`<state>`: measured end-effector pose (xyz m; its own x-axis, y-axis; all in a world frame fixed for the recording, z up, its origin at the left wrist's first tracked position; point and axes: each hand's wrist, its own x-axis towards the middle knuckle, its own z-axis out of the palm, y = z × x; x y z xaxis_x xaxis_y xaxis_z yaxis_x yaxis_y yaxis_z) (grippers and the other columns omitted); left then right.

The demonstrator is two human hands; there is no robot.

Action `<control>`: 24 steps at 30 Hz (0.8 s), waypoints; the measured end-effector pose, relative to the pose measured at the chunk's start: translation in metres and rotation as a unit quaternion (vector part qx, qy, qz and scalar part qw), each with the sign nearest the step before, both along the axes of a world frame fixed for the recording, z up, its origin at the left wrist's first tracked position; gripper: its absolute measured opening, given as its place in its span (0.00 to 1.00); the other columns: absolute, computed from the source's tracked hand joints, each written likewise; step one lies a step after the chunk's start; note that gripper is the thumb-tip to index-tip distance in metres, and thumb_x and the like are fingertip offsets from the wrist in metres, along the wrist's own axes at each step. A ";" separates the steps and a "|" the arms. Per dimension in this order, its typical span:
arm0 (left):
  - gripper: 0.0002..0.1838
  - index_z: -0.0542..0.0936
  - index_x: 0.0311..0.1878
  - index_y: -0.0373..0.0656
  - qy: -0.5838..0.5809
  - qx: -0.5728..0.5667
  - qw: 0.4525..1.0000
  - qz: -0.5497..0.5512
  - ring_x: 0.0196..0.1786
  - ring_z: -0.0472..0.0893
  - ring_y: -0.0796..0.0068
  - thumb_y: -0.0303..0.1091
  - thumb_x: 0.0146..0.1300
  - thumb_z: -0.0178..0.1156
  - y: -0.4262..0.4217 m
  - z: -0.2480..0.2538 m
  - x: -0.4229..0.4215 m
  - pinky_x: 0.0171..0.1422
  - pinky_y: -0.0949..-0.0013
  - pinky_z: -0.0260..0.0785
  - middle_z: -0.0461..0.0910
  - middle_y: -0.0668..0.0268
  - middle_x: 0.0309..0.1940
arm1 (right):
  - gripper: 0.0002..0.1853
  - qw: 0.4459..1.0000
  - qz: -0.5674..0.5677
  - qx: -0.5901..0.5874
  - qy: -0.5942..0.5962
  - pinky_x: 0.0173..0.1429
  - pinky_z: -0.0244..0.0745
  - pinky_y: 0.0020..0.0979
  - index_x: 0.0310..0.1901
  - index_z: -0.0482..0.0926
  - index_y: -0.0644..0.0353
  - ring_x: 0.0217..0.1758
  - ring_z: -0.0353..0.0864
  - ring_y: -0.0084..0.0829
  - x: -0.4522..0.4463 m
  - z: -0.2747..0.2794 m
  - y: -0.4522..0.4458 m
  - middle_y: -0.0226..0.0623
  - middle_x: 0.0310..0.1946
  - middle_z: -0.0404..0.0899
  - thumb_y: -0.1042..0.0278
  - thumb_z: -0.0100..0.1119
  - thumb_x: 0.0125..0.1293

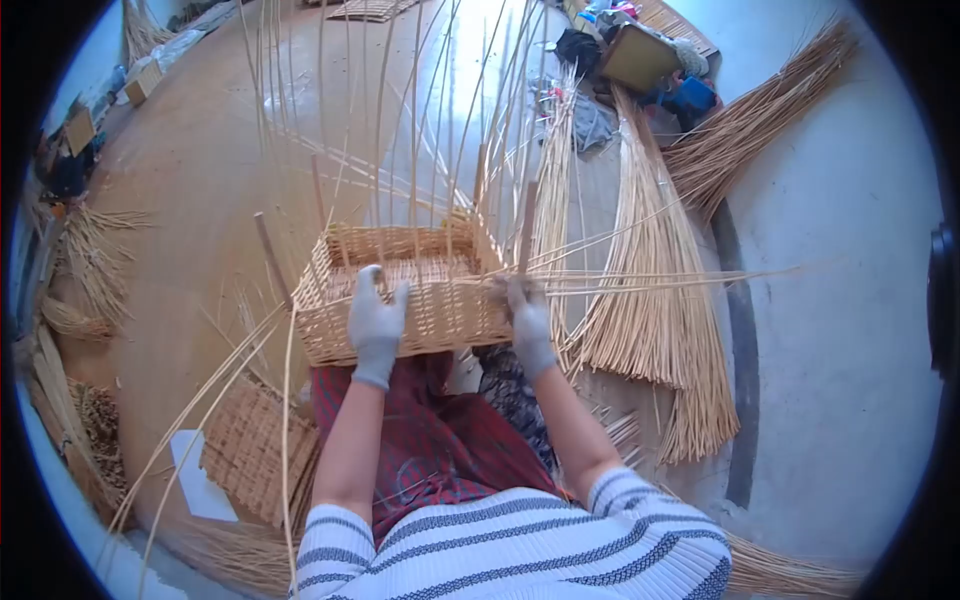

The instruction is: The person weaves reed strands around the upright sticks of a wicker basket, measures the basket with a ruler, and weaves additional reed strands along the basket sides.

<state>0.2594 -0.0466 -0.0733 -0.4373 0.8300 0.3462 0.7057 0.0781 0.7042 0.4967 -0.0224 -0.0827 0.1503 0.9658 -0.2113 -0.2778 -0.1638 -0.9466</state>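
A rectangular wicker basket rests at my lap, its low walls woven and long upright canes rising from the rim. My left hand, in a pale glove, grips the near wall with fingertips at the rim and thumb apart. At the near right corner my right hand, also gloved, is closed around wicker strands that stretch out to the right. Its fingertips are blurred and partly hidden. Thicker corner stakes, such as the brown stake, stick up from the basket.
Cane bundles lie on the floor to the right, with a browner bundle against the wall. A woven panel and a white sheet lie at left. Loose strands trail from the left corner. Bags and clutter sit far right.
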 end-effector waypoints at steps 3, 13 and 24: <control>0.34 0.69 0.68 0.54 0.080 0.184 0.970 -0.139 0.50 0.82 0.57 0.42 0.58 0.68 -0.007 0.032 0.034 0.53 0.53 0.74 0.74 0.51 0.57 | 0.13 0.998 -0.012 0.009 -0.066 0.46 0.75 0.24 0.55 0.73 0.64 0.48 0.80 0.20 0.016 0.003 0.016 0.32 0.43 0.81 0.67 0.56 0.74; 0.35 0.66 0.71 0.63 0.253 -0.113 0.951 -0.139 0.33 0.81 0.59 0.30 0.60 0.59 0.013 -0.005 0.090 0.35 0.57 0.76 0.69 0.58 0.42 | 0.23 0.969 -0.077 0.189 -0.139 0.57 0.74 0.25 0.67 0.70 0.58 0.50 0.78 0.22 0.041 0.042 0.048 0.35 0.49 0.79 0.73 0.56 0.72; 0.07 0.79 0.45 0.42 -0.541 0.120 0.826 0.104 0.38 0.78 0.83 0.25 0.65 0.65 -0.070 -0.056 -0.043 0.39 0.81 0.73 0.79 0.70 0.43 | 0.32 0.851 0.051 0.220 -0.475 0.60 0.76 0.31 0.69 0.66 0.60 0.59 0.77 0.32 -0.028 0.018 -0.001 0.46 0.65 0.70 0.80 0.62 0.62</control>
